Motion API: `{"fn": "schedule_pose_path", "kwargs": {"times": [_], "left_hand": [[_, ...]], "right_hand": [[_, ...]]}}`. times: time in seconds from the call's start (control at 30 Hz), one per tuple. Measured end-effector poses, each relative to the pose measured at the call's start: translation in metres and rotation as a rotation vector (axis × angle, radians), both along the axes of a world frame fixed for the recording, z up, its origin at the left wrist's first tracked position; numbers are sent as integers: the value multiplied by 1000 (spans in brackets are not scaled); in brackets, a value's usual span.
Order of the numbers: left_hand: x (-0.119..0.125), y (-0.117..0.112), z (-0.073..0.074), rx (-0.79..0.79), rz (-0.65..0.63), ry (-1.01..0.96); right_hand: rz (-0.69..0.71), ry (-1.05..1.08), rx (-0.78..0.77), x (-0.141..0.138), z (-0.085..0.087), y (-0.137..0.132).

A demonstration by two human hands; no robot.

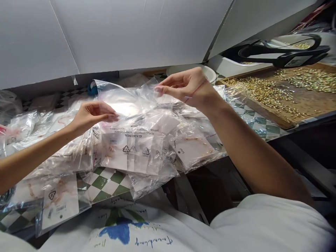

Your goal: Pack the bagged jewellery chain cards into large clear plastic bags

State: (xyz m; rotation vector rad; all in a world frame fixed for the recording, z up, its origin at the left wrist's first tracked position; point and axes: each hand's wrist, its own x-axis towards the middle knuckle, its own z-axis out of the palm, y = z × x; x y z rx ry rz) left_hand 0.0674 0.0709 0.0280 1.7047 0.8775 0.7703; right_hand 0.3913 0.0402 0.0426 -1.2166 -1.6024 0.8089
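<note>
A large clear plastic bag (133,134) with a printed warning and recycling marks lies in front of me, with white jewellery cards showing inside. My right hand (187,85) is closed in a pinch on the bag's upper right edge. My left hand (96,114) has thumb and fingers pinched together at the bag's upper left side. Between the two hands the bag's top part stands up, crumpled and shiny. Close to the right forearm lies a bagged card (193,150) with a gold-coloured chain. Another bagged card (61,199) with a recycling mark hangs over the front edge at left.
Several more bagged cards (69,154) are heaped at left on the green-and-white checked table (109,183). A wooden tray (282,120) of small gold-coloured pieces stands at right, near a black-handled tool (286,57). A grey-white panel (139,35) closes off the back.
</note>
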Motion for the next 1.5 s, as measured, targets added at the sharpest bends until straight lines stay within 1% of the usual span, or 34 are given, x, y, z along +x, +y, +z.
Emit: {"fn": "schedule_pose_path", "kwargs": {"times": [0.07,0.17,0.27,0.33,0.4,0.47,0.53,0.6,0.67,0.73,0.8,0.83,0.9,0.93,0.97,1.03,1.13,1.23,1.37,1.43,1.5], "left_hand": [[0,-1,3,-6,-12,-20],[4,-1,7,19,1,-56],[11,1,8,111,99,-77],[13,2,7,162,180,-84],[11,3,5,186,233,-88],[7,2,4,199,253,-87],[2,2,3,212,260,-95],[-1,2,2,209,272,-132],[-4,6,0,188,288,-174],[-7,11,-3,134,297,-203],[-11,18,-7,15,280,-197],[-15,21,-9,-71,237,-153],[-22,26,-13,-238,92,25],[-26,27,-14,-289,18,131],[-29,27,-15,-309,-34,222],[-32,26,-17,-263,-54,319],[-33,22,-17,-157,-30,340],[-32,16,-15,-156,-18,342],[-32,8,-14,-114,62,243],[-29,8,-15,-75,46,212],[-25,11,-17,-24,22,219]], "right_hand": [[-2,-30,-29,0,2,2],[9,-24,-19,-2,0,3],[16,-2,22,-5,-4,5],[-34,53,55,-7,-8,8],[-114,131,100,-6,-13,13],[-180,193,122,-3,-17,16],[-226,236,108,2,-19,17],[-234,294,73,6,-20,14],[-157,341,-14,10,-22,10],[-11,341,-166,12,-25,4],[143,226,-335,13,-30,-2],[195,140,-390,13,-33,-5],[220,9,-419,11,-39,-11],[202,-15,-399,10,-42,-13],[173,-5,-365,9,-44,-15],[128,47,-295,7,-47,-19],[165,58,-248,5,-50,-23],[178,56,-179,5,-54,-28],[117,102,11,10,-62,-36],[66,72,114,13,-63,-41],[3,5,146,15,-62,-45]]}}
